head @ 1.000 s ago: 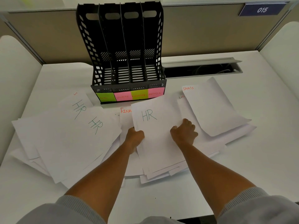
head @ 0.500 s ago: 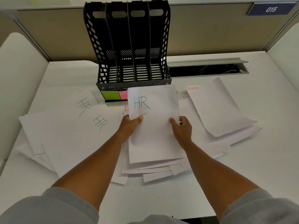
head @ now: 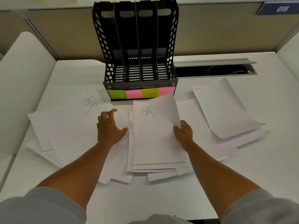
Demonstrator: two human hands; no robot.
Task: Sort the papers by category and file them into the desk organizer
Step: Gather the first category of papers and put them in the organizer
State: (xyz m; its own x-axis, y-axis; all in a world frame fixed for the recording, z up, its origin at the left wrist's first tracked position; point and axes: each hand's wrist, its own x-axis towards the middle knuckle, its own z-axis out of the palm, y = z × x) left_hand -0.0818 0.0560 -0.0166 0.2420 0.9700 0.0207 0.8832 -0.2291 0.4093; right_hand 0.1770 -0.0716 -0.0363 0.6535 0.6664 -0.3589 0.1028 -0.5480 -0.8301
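A black desk organizer (head: 137,46) with four upright slots stands at the back of the white desk; sticky labels along its base read HR, SPORTS, FINANCE, ADMIN. White papers lie spread in front of it. My right hand (head: 183,135) pinches the right edge of a small stack topped by a sheet marked HR (head: 153,126). My left hand (head: 110,128) is off that stack, fingers loosely curled over the sheets to its left, covering the second HR sheet. Another HR sheet (head: 90,104) lies further left. A sheet marked SPORTS (head: 223,107) lies to the right.
An open cable tray (head: 215,70) is cut into the desk behind the SPORTS sheet. Beige partition walls close off the back and sides, with a blue sign reading 015 (head: 281,8). The desk's front strip near my sleeves is bare.
The HR stack, lifted half a second ago by both hands, is now lower and held by my right hand alone. My left hand let go and moved left onto the neighbouring papers.
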